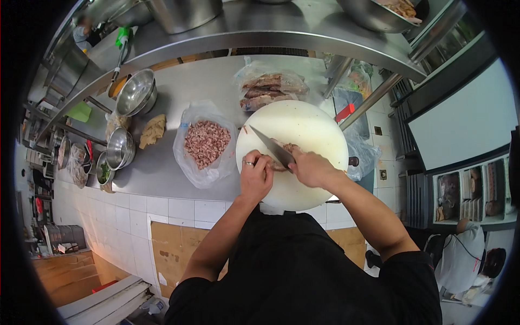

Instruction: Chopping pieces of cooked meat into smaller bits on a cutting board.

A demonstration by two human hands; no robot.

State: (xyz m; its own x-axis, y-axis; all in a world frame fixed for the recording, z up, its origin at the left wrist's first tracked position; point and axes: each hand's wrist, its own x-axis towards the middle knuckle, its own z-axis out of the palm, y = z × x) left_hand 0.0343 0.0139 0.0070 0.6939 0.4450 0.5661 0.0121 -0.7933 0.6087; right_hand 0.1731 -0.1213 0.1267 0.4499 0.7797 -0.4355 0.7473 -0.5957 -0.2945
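A round white cutting board [300,122] lies before me on the steel table. My right hand [312,167] grips a broad-bladed kitchen knife [270,144], its tip pointing away and to the left. With bent fingers, my left hand [256,172] holds down a piece of meat [277,165] close beside the blade. Part of that piece is hidden by the knife and my fingers. Beyond the blade lie some cut bits of meat [289,147]. Left of the board, diced meat [206,143] fills an open clear plastic bag [185,166].
Behind the board, larger meat pieces [264,91] lie in a clear bag. Steel bowls [136,93] and a crumpled brown cloth [153,131] sit at left. A steel shelf [260,37] spans the far side above the table. A dark handle [354,161] juts out at the board's right.
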